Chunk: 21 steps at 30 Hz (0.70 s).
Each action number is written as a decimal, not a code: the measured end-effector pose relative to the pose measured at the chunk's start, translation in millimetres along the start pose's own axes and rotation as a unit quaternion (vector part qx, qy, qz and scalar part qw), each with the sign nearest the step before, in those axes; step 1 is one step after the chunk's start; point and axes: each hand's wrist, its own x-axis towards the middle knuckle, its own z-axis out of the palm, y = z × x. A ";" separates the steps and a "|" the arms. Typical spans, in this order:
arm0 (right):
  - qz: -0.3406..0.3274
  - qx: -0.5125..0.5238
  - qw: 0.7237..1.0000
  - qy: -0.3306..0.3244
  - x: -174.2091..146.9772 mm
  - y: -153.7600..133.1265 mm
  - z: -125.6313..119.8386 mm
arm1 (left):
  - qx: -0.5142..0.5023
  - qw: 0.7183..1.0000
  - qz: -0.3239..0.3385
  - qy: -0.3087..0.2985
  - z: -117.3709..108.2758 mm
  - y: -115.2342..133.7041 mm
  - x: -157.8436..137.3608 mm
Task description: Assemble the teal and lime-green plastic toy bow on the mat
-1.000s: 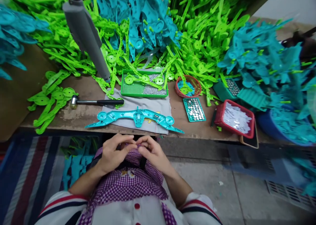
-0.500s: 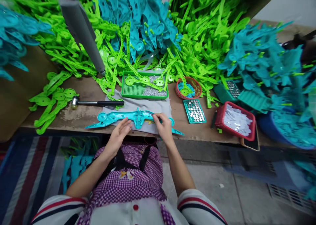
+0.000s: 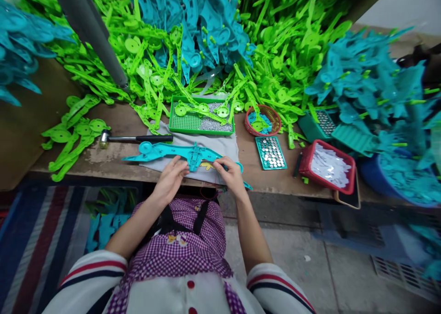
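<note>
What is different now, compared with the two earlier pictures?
Since the first picture, the left hand and right hand have moved forward and taken hold of the long blue part. Its left end has swung toward the hammer. The grey tool has shifted left. The hammer and green tray stayed in place.

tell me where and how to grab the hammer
Probably best by its black grip, from above: the hammer lies flat, metal head to the left, and the blue part crowds the grip's near side.
</note>
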 end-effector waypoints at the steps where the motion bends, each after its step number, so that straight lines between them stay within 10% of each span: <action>1: -0.003 -0.002 1.000 0.000 -0.7 0.8 -0.6 | -0.001 1.000 0.010 0.010 1.2 -1.0 1.6; 15: -0.095 -0.155 0.983 -0.027 -3.9 -24.2 -6.7 | 0.053 0.992 0.029 -0.111 -7.9 -9.8 15.1; 21: -0.099 -0.371 0.923 -0.037 -3.4 -34.5 2.4 | 0.057 0.987 -0.001 -0.150 -17.9 -8.4 20.7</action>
